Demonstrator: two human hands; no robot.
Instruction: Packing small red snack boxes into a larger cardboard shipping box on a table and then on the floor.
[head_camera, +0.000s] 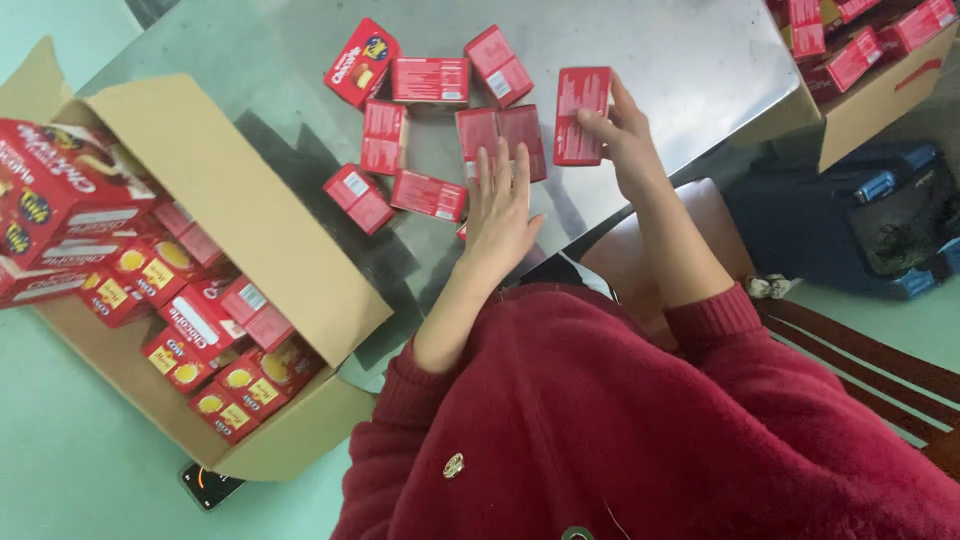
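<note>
- The right hand pinches a small red box by its right edge, thumb on the face and fingers behind; the box stands tilted up off the steel table, just right of the pair of red boxes
- The left hand lies flat with fingers spread, fingertips touching the lower edge of that pair; it grips nothing
- Around the pair, more small red boxes lie loose on the table: a row of three above it, two to its left and lower left, one just left of it
- Well left of the pair, an open cardboard carton sits heaped with larger red and yellow packs; a phone lies below the carton
- Far right of the pair, a second carton holds more red boxes; a dark blue case sits below it
- Red sweater sleeves cover both arms
</note>
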